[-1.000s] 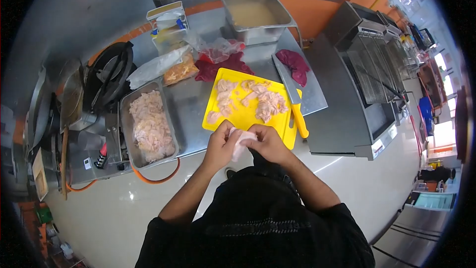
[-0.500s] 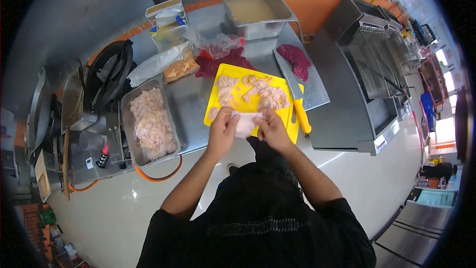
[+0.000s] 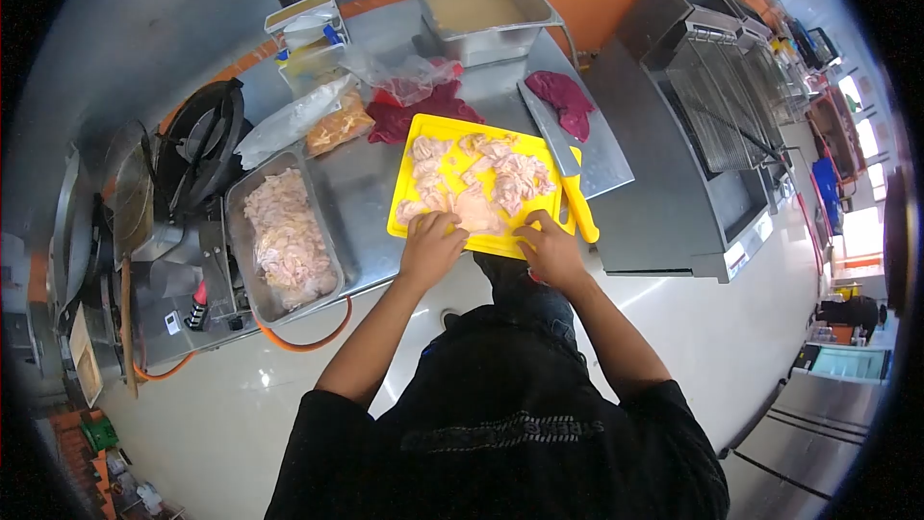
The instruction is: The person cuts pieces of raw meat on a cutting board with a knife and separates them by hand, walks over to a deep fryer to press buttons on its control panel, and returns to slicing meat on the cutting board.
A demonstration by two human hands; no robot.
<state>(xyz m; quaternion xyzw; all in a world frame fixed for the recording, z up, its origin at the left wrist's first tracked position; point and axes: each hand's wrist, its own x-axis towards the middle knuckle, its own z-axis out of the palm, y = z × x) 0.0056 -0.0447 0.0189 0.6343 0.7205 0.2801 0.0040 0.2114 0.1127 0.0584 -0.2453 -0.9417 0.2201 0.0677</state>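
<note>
A thin flat piece of raw chicken [image 3: 479, 211] lies spread on the yellow cutting board [image 3: 449, 135], close to its near edge. My left hand [image 3: 435, 246] rests at the piece's left side, fingers bent and apart, with the tips touching or almost touching the meat. To the right of the piece, my right hand [image 3: 551, 250] has its fingers apart and nothing between them, over the board's near edge. Cut chicken pieces [image 3: 521, 180] sit in heaps farther up the board. A large knife with a yellow handle [image 3: 577, 209] lies across the board's right side.
Left of the board stands a steel pan of raw chicken [image 3: 289, 241]. Behind are dark red cloths [image 3: 561, 104], a bag of orange-brown food [image 3: 339, 125] and a deep steel container of cloudy liquid [image 3: 486, 14]. A fryer with wire baskets [image 3: 712, 96] stands at right.
The chicken piece, held up between both hands earlier, now lies flat on the board. My hands have lowered and moved apart, and their grip has loosened. The view has shifted slightly.
</note>
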